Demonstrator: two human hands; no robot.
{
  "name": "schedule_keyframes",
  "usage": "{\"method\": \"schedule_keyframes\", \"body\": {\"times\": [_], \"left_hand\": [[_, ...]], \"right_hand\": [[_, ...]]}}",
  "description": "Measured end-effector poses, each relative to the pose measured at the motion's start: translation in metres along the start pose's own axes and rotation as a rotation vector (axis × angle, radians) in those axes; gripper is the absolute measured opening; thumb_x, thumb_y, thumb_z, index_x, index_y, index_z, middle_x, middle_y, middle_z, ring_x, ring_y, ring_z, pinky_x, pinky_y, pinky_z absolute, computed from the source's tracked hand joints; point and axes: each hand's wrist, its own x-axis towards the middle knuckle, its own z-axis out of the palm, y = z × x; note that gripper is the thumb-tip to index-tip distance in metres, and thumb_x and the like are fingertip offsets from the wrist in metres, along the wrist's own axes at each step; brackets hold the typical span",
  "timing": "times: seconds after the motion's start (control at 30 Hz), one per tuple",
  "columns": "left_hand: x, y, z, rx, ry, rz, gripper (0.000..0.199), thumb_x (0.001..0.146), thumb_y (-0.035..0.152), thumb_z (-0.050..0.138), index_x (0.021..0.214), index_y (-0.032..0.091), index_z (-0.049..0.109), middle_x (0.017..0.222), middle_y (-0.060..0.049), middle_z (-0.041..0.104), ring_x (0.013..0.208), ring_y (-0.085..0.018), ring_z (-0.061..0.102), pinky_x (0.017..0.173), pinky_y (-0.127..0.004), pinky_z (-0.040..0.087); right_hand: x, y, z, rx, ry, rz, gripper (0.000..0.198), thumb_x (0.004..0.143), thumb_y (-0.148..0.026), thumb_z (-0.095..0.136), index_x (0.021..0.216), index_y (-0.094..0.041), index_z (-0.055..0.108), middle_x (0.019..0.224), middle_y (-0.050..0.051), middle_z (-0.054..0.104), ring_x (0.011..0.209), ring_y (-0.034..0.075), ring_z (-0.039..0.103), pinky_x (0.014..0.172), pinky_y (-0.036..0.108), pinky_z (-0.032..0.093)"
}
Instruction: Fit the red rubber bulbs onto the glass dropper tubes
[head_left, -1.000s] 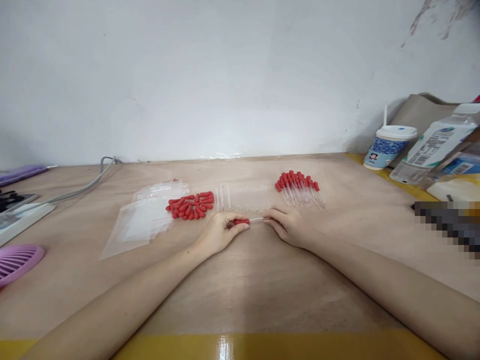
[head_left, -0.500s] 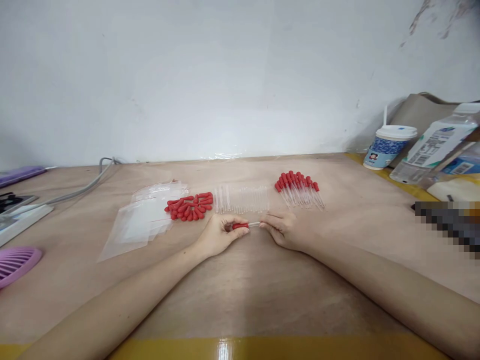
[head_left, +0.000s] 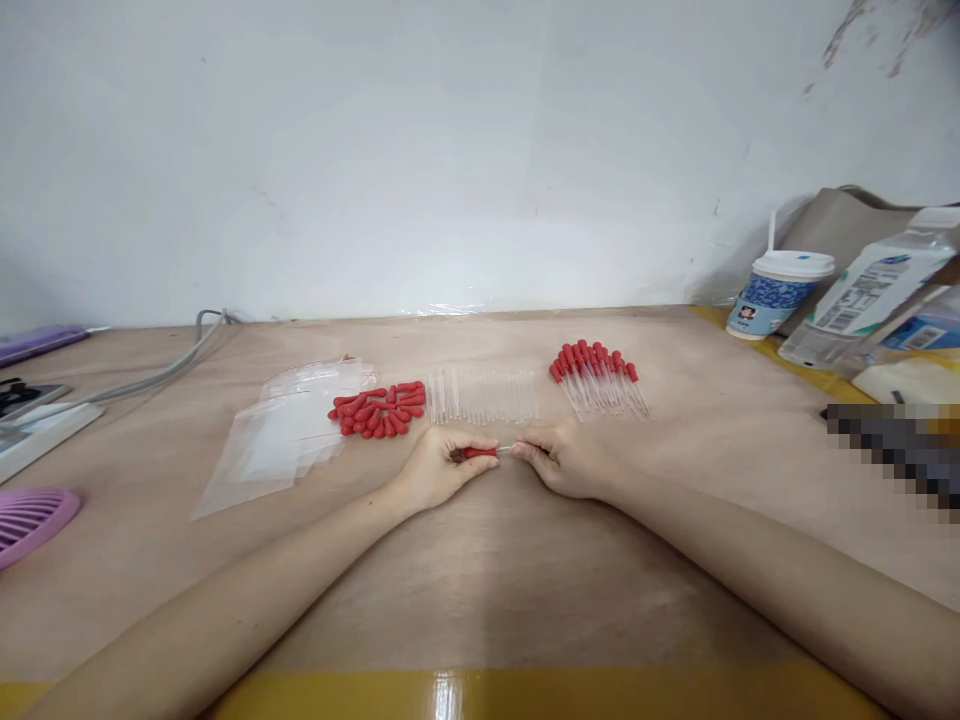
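My left hand [head_left: 444, 468] pinches a red rubber dropper bulb [head_left: 480, 453] between thumb and fingers. From the bulb's right end a clear dropper tube [head_left: 505, 450] sticks out, and my right hand [head_left: 559, 460] is closed on it. Behind my left hand lies a pile of loose red bulbs [head_left: 379, 410]. A row of clear tubes [head_left: 482, 396] lies side by side just beyond both hands. Farther right rests a fanned group of droppers [head_left: 600, 378], red bulbs on their tubes. Whether the held tube sits fully inside its bulb is hidden by my fingers.
Clear plastic zip bags [head_left: 289, 435] overlap left of the bulbs. A grey cable [head_left: 161, 375] and a pink slatted object [head_left: 37, 525] are at the left. On the right stand a paper cup [head_left: 780, 292] with a straw and a tilted plastic bottle [head_left: 870, 285].
My right hand has shifted slightly left along the tube, closer to the bulb, so less of the tube shows between my hands. My left hand stays in place on the bulb.
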Motion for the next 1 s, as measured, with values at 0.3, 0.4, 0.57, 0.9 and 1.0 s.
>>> {"method": "schedule_keyframes", "body": {"times": [0.3, 0.4, 0.57, 0.9, 1.0], "left_hand": [[0.002, -0.001, -0.001, 0.112, 0.029, 0.029, 0.021, 0.075, 0.026, 0.061, 0.092, 0.015, 0.068, 0.092, -0.007, 0.069, 0.082, -0.019, 0.065, 0.073, -0.030, 0.053], [0.001, 0.000, -0.003, 0.283, 0.056, 0.068, 0.030, 0.077, 0.027, 0.059, 0.106, 0.020, 0.062, 0.093, -0.005, 0.068, 0.080, -0.018, 0.063, 0.073, -0.032, 0.051], [-0.001, -0.002, -0.006, 0.467, 0.157, 0.072, 0.055, 0.075, 0.028, 0.060, 0.126, 0.021, 0.042, 0.105, -0.006, 0.060, 0.090, -0.020, 0.057, 0.082, -0.037, 0.045], [0.000, 0.005, -0.007, 0.485, -0.013, 0.141, 0.018, 0.082, 0.025, 0.051, 0.095, 0.019, 0.061, 0.100, -0.005, 0.059, 0.093, -0.019, 0.053, 0.083, -0.035, 0.042], [-0.001, 0.005, -0.008, 0.487, -0.009, 0.139, 0.018, 0.082, 0.025, 0.051, 0.095, 0.019, 0.061, 0.100, -0.005, 0.059, 0.093, -0.019, 0.053, 0.083, -0.035, 0.042]], "right_hand": [[0.004, -0.009, -0.007, -0.087, -0.067, 0.053, 0.030, 0.089, -0.028, 0.036, 0.068, -0.017, 0.053, 0.066, 0.003, 0.058, 0.059, 0.012, 0.048, 0.056, 0.023, 0.032], [0.004, -0.010, -0.017, -0.098, -0.060, 0.078, 0.025, 0.088, -0.028, 0.038, 0.070, -0.017, 0.053, 0.069, 0.004, 0.058, 0.061, 0.013, 0.049, 0.058, 0.024, 0.034], [0.010, 0.016, -0.032, -0.011, 0.180, 0.179, 0.018, 0.087, -0.026, 0.037, 0.081, -0.018, 0.053, 0.077, 0.004, 0.059, 0.068, 0.015, 0.053, 0.062, 0.025, 0.039], [-0.006, 0.106, -0.052, -0.131, 0.765, 0.901, 0.033, 0.077, -0.041, 0.045, 0.088, -0.016, 0.063, 0.076, 0.008, 0.064, 0.070, 0.021, 0.057, 0.062, 0.030, 0.039], [-0.010, 0.106, -0.054, -0.176, 0.683, 1.030, 0.030, 0.072, -0.043, 0.049, 0.075, -0.018, 0.066, 0.071, 0.009, 0.065, 0.071, 0.023, 0.058, 0.064, 0.033, 0.039]]}}
